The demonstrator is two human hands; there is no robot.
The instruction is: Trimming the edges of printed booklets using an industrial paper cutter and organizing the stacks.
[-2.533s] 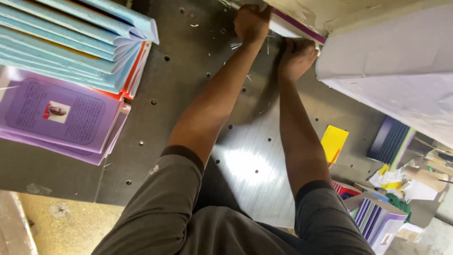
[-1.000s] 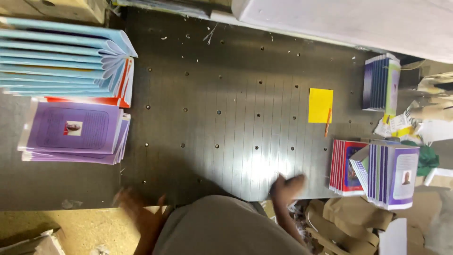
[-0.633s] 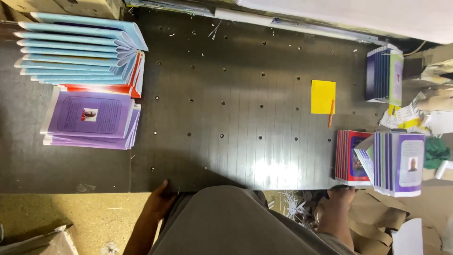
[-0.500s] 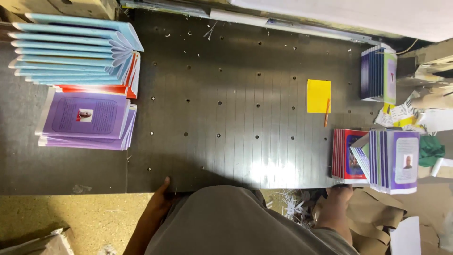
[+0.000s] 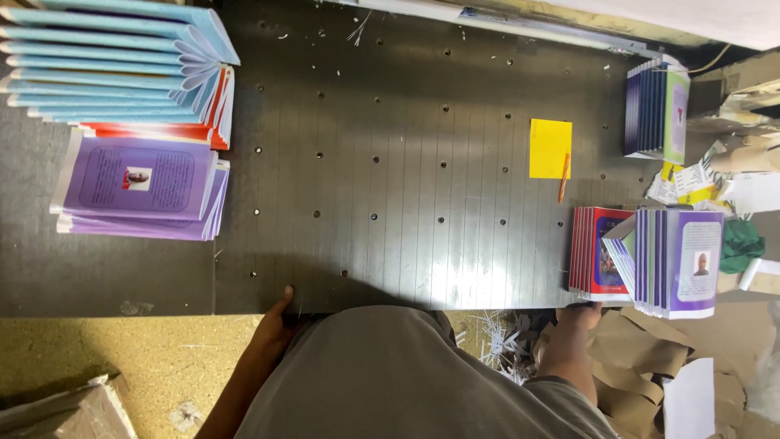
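1. the left hand (image 5: 272, 321) rests at the near edge of the dark tabletop (image 5: 390, 162), thumb up against the edge; whether its fingers are apart or together cannot be told.
2. the right hand (image 5: 573, 317) reaches up under the stack of purple booklets (image 5: 674, 260) at the tabletop's right near corner; its fingers are hidden, so their state cannot be told.
3. red booklets (image 5: 589, 248) stand just beside that stack.
4. a yellow pad (image 5: 550, 148) with an orange pencil (image 5: 563, 177) lies further back.
5. purple booklets (image 5: 138, 183) and fanned blue booklets (image 5: 106, 61) sit at far left.
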